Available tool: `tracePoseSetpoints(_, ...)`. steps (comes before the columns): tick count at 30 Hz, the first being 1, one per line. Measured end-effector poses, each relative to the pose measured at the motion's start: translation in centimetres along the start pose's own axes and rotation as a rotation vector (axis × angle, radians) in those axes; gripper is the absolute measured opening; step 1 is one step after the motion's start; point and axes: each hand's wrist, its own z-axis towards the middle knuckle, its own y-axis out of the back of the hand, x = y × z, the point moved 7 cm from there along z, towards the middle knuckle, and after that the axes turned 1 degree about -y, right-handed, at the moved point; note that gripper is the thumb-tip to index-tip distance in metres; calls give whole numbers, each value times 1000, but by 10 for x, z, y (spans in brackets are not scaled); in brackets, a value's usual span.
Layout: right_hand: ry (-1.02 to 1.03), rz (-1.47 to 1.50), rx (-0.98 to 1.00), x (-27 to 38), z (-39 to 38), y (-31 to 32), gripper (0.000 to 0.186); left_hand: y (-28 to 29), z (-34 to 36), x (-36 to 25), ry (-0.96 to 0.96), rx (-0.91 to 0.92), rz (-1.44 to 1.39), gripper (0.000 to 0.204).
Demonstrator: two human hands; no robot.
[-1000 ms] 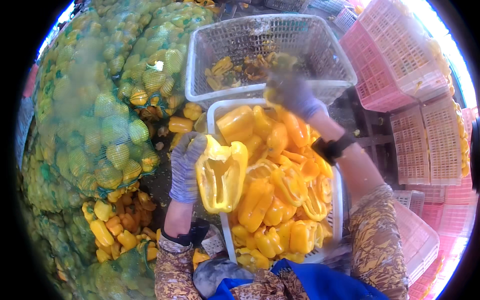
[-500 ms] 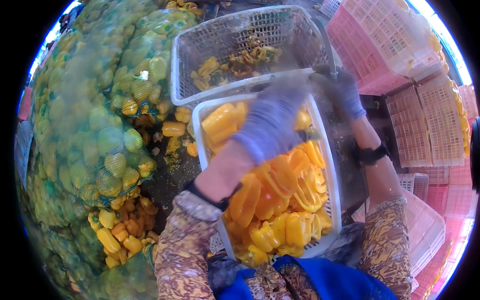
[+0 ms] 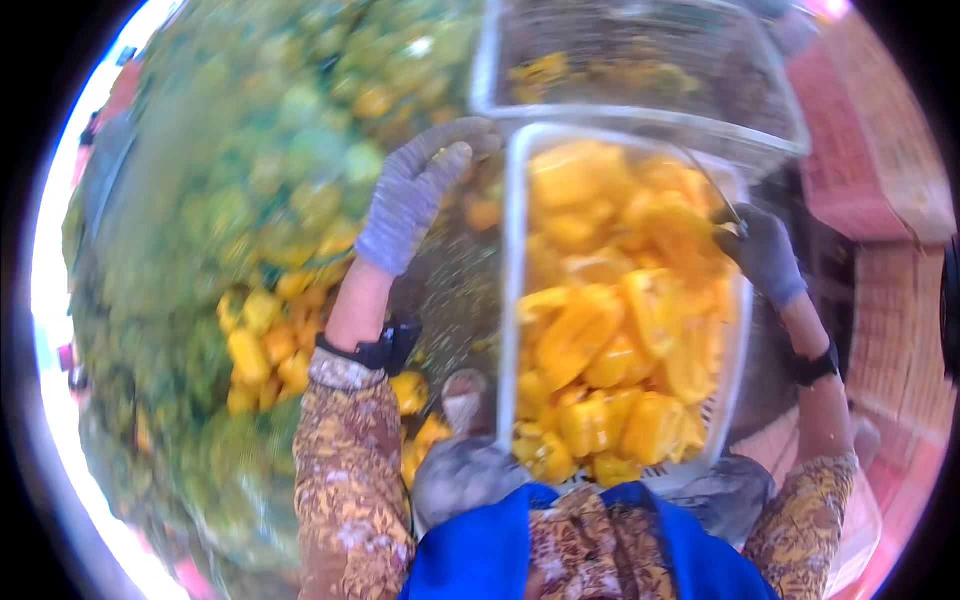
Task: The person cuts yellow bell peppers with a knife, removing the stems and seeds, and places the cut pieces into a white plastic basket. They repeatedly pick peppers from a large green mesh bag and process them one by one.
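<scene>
My left hand, in a pale purple knit glove, is raised to the left of a white plastic crate. Its fingers reach forward with the thumb apart, and no object shows in it. Cut yellow bell peppers fill the crate, several of them halves with their hollow insides showing. At the crate's right rim my right hand, gloved as well, is closed around a knife. The thin blade slants up and leftward over the peppers; the handle is hidden in the fist.
Behind stands a pale crate holding pepper scraps. Net sacks of peppers pile up on the left, with loose yellow peppers at an opening. Pink and orange crates are stacked on the right. Seeds litter the dark floor.
My left hand has swung from above the peppers to the left, outside the crate. The right hand has drawn nearer to me, and the knife now shows clearly. The view has shifted left and blurred.
</scene>
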Motion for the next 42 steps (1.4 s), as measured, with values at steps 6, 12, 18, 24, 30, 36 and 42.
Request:
tracePoseSetpoints(6, -66, 160, 0, -26, 0, -11, 25, 161, -221, 149, 468, -389, 1028, 32)
tracePoseSetpoints(12, -307, 288, 49, -13, -28, -3, 27, 89, -352, 244, 858, 450, 1440, 26)
tracePoseSetpoints(18, 48, 140, -16, 68, -50, -8, 29, 89, -356, 268, 862, 462, 1325, 69)
tracePoseSetpoints(24, 38, 145, -28, 131, -104, 9, 30, 111, -329, 206, 883, -171, 830, 70)
tracePoseSetpoints(30, -319, 648, 337, 181, -163, -29, 33, 87, -269, 112, 217, -529, -248, 66)
tracePoseSetpoints(36, -205, 920, 396, 208, -194, -42, 39, 30, -208, -7, -24, -232, -665, 70)
tracePoseSetpoints(42, 144, 631, -171, 211, -207, -21, 33, -32, -181, -109, -176, -286, 420, 62)
